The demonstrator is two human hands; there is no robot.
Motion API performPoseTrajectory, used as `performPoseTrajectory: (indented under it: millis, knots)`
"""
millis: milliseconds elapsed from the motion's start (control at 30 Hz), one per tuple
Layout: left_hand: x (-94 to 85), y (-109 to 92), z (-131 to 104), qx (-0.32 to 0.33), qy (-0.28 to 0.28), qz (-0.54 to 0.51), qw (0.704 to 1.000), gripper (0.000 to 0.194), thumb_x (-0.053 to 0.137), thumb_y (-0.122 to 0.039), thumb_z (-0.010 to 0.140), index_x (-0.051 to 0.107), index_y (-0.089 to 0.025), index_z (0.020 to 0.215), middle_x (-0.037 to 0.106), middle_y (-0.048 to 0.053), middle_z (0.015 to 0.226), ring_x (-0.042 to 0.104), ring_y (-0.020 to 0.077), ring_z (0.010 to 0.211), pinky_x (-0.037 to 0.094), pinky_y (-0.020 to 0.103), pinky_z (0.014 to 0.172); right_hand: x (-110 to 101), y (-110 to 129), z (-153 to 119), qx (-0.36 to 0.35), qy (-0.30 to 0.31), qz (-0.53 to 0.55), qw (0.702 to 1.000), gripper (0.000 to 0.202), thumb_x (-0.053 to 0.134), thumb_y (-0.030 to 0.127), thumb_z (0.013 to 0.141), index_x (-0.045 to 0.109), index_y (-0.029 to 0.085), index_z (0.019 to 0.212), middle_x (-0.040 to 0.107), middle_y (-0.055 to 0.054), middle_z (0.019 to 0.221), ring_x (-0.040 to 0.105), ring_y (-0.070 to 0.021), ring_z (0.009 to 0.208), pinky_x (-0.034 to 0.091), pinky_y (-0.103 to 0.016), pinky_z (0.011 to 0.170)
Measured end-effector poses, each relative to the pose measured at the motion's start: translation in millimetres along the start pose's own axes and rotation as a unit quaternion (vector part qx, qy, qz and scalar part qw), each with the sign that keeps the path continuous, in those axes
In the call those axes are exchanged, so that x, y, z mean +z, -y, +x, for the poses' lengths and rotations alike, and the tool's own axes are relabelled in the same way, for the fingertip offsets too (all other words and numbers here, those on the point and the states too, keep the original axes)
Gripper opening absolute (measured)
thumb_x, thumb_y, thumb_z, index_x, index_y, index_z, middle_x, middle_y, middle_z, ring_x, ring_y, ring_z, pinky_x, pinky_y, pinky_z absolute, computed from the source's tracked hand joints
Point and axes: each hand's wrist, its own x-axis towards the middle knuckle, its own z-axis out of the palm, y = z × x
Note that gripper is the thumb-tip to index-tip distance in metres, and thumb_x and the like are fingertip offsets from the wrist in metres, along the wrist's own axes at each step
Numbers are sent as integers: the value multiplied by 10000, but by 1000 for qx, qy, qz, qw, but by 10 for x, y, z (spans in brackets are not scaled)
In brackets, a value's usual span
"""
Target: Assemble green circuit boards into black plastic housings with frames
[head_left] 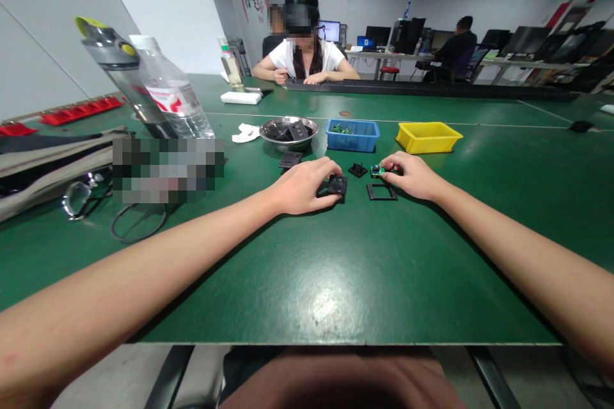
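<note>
My left hand [309,186] is closed around a small square black plastic part [338,185], held by its edges just over the table. With thumb and fingertips, my right hand [407,174] pinches a small green circuit board [377,171] at the table top. Between the hands lies a black plastic piece with upright prongs [357,170]. A black rectangular frame [382,192] lies flat just below the circuit board. Behind my left hand a flat black plate [290,160] is partly visible.
Beyond my hands stand a metal bowl [289,133] of black parts, a blue bin [352,135] holding green boards, and a yellow bin [428,137]. Two bottles, one a clear water bottle [175,99], stand at the left. Across the green table [336,281] sits another person [307,45].
</note>
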Motion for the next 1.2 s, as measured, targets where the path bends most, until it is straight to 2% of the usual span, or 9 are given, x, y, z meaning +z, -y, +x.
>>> performPoseTrajectory:
  millis: [1200]
  knots:
    - [9, 7, -9, 6, -3, 0, 1000, 291, 602, -370, 892, 551, -176, 1103, 646, 56, 974, 636, 198, 840, 496, 307, 759, -12, 24, 3, 7, 3, 4, 1000, 196, 652, 334, 813, 726, 198, 933, 666, -73, 887, 608, -232, 796, 486, -369, 787]
